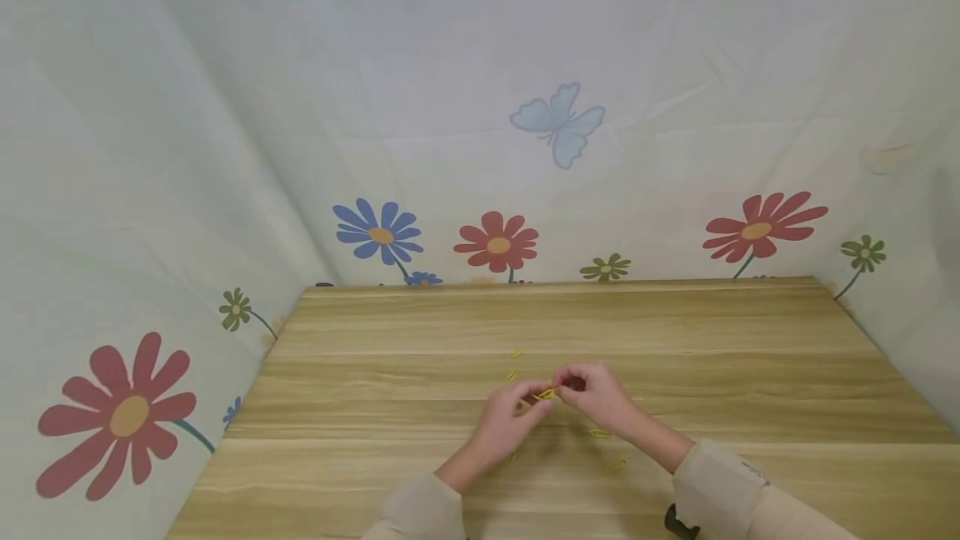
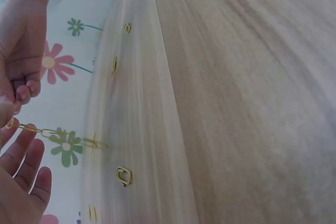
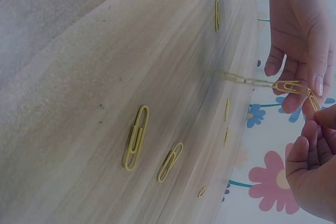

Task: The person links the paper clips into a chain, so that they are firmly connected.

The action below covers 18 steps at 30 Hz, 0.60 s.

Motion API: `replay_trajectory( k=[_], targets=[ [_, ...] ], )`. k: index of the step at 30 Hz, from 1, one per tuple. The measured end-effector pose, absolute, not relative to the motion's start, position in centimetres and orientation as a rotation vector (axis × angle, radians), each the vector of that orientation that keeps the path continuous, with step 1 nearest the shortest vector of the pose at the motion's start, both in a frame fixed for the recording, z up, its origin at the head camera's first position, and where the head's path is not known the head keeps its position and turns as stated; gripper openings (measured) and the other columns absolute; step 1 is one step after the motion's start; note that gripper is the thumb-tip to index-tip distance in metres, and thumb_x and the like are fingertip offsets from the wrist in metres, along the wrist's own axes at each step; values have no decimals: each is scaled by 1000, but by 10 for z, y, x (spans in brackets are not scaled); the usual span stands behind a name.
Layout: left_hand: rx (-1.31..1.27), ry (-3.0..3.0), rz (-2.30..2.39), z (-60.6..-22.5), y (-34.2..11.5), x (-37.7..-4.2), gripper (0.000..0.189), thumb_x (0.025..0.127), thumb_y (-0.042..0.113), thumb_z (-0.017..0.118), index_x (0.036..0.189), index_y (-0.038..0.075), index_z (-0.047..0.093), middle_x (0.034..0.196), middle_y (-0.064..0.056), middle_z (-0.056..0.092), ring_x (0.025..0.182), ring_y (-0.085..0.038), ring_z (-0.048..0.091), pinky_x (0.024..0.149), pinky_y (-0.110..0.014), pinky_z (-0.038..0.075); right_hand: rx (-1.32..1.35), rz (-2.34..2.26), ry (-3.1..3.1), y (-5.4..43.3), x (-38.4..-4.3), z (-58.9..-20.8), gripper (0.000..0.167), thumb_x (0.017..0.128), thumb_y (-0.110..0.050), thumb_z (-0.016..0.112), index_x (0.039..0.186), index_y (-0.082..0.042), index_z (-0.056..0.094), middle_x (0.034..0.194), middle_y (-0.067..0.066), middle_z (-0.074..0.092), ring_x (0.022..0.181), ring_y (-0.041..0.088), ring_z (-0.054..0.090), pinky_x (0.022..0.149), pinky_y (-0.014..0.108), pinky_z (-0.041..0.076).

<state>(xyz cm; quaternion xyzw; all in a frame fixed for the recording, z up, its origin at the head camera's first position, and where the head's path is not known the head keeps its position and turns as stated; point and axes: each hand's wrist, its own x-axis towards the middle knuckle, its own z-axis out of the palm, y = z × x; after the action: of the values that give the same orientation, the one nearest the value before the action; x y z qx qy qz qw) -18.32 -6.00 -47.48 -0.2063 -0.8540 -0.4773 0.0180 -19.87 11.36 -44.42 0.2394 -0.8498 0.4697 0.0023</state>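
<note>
While both hands meet above the worktop [image 1: 360, 407], they hold a small chain [image 3: 286, 86] of yellow paper clips between them. The left hand [image 1: 498, 423] pinches the upper end of this chain with its thumb and finger, and its other fingers are spread apart, as the left wrist view shows. The right hand [image 1: 600, 398] also pinches narrowly: its fingertips grip one end clip [image 3: 313, 100], which meets the clip under the left thumb. Whether these two are fully linked, I cannot tell. The rest of the chain hangs freely toward the wood, probably because only its top needs to be steadied, and such light clips can hang without support.

Around the hands, loose clips lie flat on the worktop. Two of them, the near clip [image 3: 136, 137] and its neighbour [image 3: 170, 162], are on the right side; others lie on the left side and farther away, for example the far clip [image 1: 516, 353]. They lie well apart from each other, which perhaps makes each one easier to pick singly. Behind the worktop there is a cloth [image 1: 420, 48] with flowers.
</note>
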Motion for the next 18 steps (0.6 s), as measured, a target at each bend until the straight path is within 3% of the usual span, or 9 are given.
replay_trajectory(
  k=[18],
  targets=[
    [-683, -2613, -1403, -480, -66, -186, 15, 87, 18, 55, 94, 9, 65, 90, -2, 66, 84, -10, 59, 74, -23, 47, 745, 1520, -2664, 113, -198, -447, 4, 81, -4, 60, 81, -2, 64, 80, 9, 65, 68, 3, 55, 60, 17, 47]
  ],
)
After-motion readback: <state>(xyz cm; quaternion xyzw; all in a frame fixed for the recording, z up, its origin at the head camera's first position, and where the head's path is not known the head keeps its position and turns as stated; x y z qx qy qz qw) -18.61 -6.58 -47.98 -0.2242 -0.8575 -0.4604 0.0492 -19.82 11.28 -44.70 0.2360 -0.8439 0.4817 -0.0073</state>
